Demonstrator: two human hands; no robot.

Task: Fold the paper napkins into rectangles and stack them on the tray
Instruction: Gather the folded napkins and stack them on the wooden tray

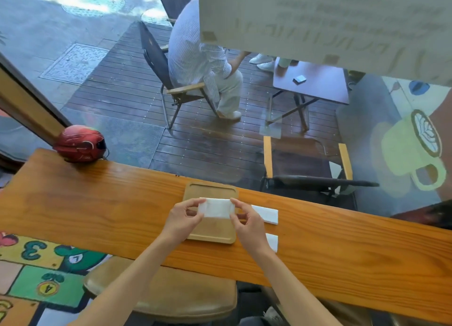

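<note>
Two hands pinched folded napkin (215, 208) by its ends, left hand (182, 221), right hand (249, 224); long axis ran left-right, held just above wooden tray (210, 237) on surface. Two more napkins (266, 214) lay right of tray.

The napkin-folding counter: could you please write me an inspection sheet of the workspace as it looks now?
Surface: long wooden counter along a window.
Job's things: wooden tray, bare where visible; folded napkin held above it; two more napkins lie right of the tray, the far napkin and the near napkin.
Clutter: red helmet at the counter's far left end.
Grips: left hand and right hand each pinch one end of the folded napkin.
Cables: nothing seen.
Surroundings: padded stool below; outside, a seated person, folding chairs and a small table.
</note>
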